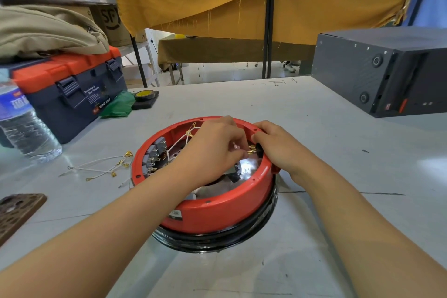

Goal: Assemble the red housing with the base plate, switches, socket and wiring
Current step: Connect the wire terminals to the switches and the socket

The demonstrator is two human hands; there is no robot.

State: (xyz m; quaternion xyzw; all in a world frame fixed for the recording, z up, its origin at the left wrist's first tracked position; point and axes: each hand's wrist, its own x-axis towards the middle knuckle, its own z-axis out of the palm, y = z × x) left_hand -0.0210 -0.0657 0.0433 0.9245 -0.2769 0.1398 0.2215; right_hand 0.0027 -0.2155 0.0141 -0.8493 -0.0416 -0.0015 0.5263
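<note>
The round red housing lies open side up on the table, over a black ring at its base. Several grey switches with brass tabs line its left inner wall, and white wires cross the inside. My left hand reaches into the housing, fingers curled, pinching a brass wire terminal at the socket on the right inner wall. My right hand grips the housing's right rim beside that socket, with its fingertips inside. The shiny base plate shows below my hands.
Loose white wires with brass terminals lie left of the housing. A water bottle, a toolbox, a green cloth and a tape roll stand far left. A black box sits far right; a perforated brown piece lies near left.
</note>
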